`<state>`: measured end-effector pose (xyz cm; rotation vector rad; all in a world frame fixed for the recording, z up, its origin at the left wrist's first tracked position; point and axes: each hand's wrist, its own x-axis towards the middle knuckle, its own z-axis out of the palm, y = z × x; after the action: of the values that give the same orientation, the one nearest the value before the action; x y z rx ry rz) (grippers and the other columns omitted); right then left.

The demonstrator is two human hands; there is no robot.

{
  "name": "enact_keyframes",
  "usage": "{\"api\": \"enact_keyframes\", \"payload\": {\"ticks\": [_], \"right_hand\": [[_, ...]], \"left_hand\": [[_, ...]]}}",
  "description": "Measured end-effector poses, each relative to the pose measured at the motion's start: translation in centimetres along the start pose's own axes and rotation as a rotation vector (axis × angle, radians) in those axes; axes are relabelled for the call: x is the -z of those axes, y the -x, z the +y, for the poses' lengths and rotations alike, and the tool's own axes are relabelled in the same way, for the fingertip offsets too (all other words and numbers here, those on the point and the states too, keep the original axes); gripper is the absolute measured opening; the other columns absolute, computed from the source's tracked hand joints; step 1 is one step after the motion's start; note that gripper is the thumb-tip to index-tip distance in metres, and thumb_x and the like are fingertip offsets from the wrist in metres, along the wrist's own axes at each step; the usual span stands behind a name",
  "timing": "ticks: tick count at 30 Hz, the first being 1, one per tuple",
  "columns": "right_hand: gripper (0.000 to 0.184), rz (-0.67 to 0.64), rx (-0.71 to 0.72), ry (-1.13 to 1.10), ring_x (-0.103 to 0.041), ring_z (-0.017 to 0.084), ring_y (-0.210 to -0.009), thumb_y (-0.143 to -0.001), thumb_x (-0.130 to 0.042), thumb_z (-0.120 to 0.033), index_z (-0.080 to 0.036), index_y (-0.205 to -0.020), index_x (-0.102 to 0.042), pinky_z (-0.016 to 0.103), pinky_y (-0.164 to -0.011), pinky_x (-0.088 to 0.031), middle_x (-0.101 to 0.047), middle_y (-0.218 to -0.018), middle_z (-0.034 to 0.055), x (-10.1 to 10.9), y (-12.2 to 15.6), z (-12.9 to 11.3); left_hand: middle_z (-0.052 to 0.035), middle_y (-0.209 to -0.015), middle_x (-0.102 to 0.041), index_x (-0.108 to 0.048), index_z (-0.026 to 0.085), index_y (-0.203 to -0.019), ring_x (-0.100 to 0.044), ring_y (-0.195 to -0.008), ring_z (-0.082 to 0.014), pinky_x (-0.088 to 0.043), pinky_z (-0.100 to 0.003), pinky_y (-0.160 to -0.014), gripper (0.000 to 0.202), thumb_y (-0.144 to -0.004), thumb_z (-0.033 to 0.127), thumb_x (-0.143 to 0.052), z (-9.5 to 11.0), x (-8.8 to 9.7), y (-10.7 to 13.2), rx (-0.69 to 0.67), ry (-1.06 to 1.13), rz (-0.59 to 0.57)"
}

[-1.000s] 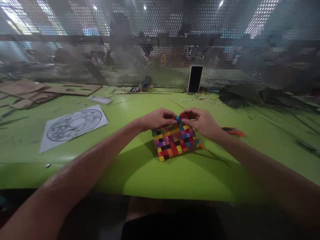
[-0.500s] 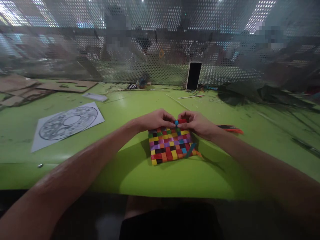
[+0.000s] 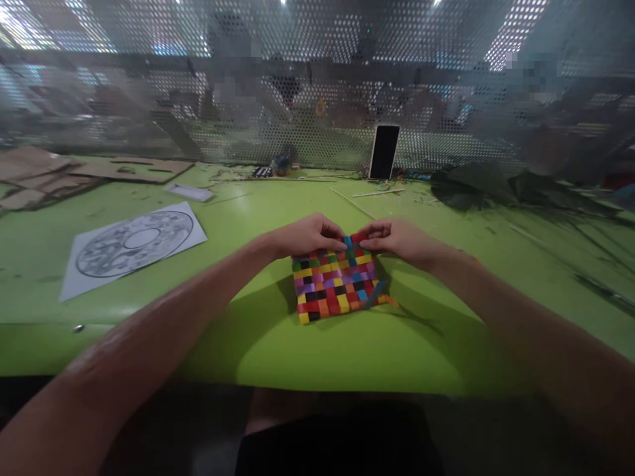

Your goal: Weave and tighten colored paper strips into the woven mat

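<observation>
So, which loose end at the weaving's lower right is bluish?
The bluish end, slanting up past the edge of the weaving; the orange end juts sideways.

Perforated metal screen (image 3: 208,112) backs a green table (image 3: 268,205), bright light upper left

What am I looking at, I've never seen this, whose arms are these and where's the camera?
No machine here: these are a person's bare left hand and right hand. Every picture comes from one camera worn on that person's head, looking forward and down. Both hands hold the upper edge of a multicoloured checkered piece woven from flat strips. On the bright green tabletop lie a white paper sheet printed with a grey ring and, farther back, flat brown cardboard pieces.
</observation>
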<state>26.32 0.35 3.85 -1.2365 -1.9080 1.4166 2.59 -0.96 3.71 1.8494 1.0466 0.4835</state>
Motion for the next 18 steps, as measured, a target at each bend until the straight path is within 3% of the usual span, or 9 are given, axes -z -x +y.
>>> {"api": "enact_keyframes", "payload": {"ticks": [8,13,18], "right_hand": [[0.016,0.076,-0.060,0.026,-0.070,0.019,-0.081,-0.068,-0.083,-0.012,-0.018,-0.081,-0.075,0.034,-0.083,-0.056,-0.078,-0.083,0.0059,-0.8,0.3,-0.3],[0.018,0.129,-0.014,0.056,-0.071,0.020,-0.080,-0.069,-0.083,-0.011,-0.017,-0.083,-0.074,0.036,-0.082,-0.057,-0.077,-0.082,0.0061,-1.3,0.4,-0.6],[0.020,0.054,0.014,0.078,-0.071,0.020,-0.086,-0.072,-0.083,-0.016,-0.018,-0.090,-0.074,0.035,-0.085,-0.056,-0.078,-0.089,0.0055,-1.2,0.0,0.0]], "left_hand": [[-0.0046,-0.093,-0.079,-0.081,0.017,-0.096,-0.066,-0.074,-0.0159,-0.052,-0.028,-0.071,0.024,-0.082,0.033,-0.070,-0.1,-0.5,-0.1,-0.036,-0.024,-0.020],[-0.0045,-0.091,-0.077,-0.080,0.016,-0.096,-0.065,-0.073,-0.0161,-0.050,-0.028,-0.070,0.025,-0.082,0.033,-0.067,-0.3,-0.6,0.0,-0.021,-0.040,0.003],[-0.0059,-0.089,-0.077,-0.078,0.014,-0.094,-0.065,-0.072,-0.0165,-0.049,-0.028,-0.068,0.028,-0.083,0.038,-0.067,-0.2,-0.6,0.1,0.005,-0.080,-0.003]]}}
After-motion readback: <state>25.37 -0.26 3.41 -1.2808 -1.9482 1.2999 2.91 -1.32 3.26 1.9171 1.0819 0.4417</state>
